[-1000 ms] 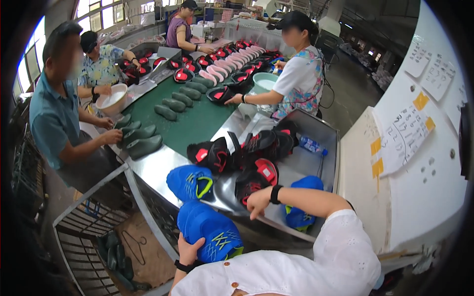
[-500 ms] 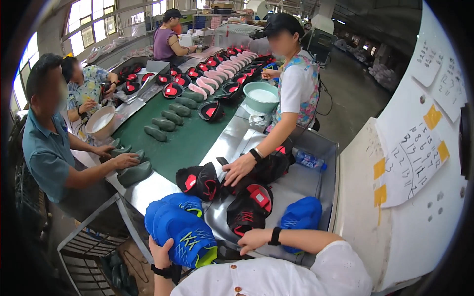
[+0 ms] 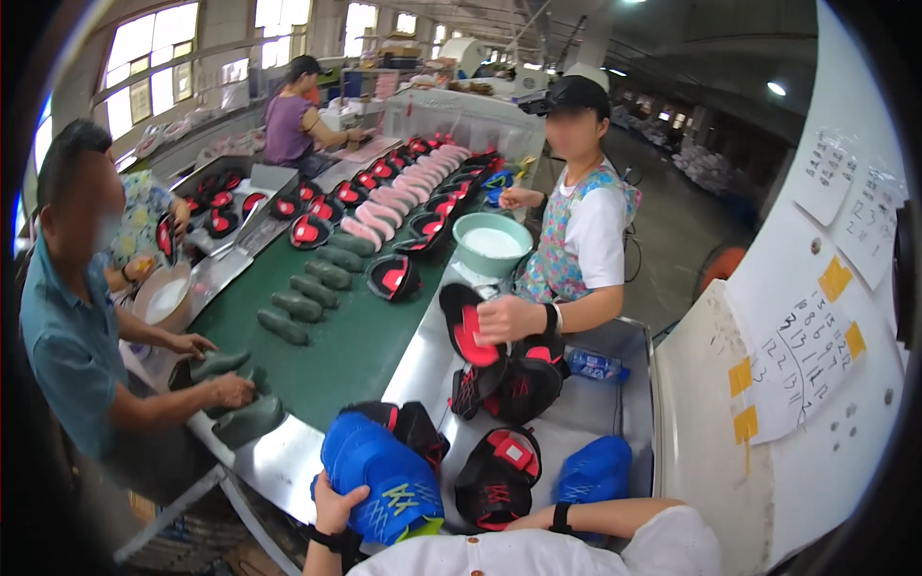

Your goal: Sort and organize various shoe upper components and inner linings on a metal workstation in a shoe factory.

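Note:
A bundle of blue shoe uppers [image 3: 376, 468] with yellow-green lacing is gripped at its left side by my left hand [image 3: 334, 503]. My right hand [image 3: 534, 520] is low in front of my shirt, against the lower end of a black-and-red shoe upper [image 3: 499, 485]; its fingers are hidden. Right of that, more blue shoe uppers [image 3: 594, 472] lie in the metal tray. Behind the bundle are further black-and-red uppers [image 3: 418, 434], partly covered by it. Across the tray a co-worker's hand [image 3: 511, 322] holds up a black upper [image 3: 469, 326] with a red lining.
A green conveyor belt [image 3: 254, 360] carries grey-green shoe lasts [image 3: 298, 305], pink insoles and black-and-red uppers. A green basin [image 3: 461, 252] of white liquid stands beside it. A bottle [image 3: 595, 366] lies in the tray [image 3: 645, 384]. Another worker's hands [image 3: 230, 389] handle lasts at the left.
The co-worker on the right has lifted a black-and-red upper from the tray. My left hand still holds the blue bundle. My right hand has slipped lower, its fingers now out of sight.

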The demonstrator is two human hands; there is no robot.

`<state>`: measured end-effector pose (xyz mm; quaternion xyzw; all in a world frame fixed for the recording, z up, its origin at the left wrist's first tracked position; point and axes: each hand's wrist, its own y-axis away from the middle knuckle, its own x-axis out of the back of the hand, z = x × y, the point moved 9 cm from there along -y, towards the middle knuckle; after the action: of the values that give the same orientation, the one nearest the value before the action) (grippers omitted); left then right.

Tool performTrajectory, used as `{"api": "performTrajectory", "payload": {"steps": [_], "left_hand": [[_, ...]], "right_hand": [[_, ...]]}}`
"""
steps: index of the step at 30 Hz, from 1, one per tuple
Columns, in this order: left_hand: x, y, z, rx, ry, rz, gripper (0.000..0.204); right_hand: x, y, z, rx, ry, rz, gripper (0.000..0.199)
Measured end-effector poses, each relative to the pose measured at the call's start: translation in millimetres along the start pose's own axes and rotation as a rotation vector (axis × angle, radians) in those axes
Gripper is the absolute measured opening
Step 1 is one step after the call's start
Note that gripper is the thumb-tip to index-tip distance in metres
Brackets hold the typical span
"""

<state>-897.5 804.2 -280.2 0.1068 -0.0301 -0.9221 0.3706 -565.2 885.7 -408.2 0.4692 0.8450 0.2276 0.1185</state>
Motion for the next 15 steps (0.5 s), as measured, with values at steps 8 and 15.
{"api": "performTrajectory", "payload": {"steps": [8,15], "left_hand": [[-0.2,-17.1,-13.7,0.089,0.103,-0.046,0.078],[-1.2,-4.2,21.0,-0.005,-0.137,-0.012,0.068]], "right_hand": [[188.4,52.8,-174.7,-0.429,0.788,0.528,0.063],[461.3,210.4,-254.6,-0.711,1.002,1.417,0.061]]}}
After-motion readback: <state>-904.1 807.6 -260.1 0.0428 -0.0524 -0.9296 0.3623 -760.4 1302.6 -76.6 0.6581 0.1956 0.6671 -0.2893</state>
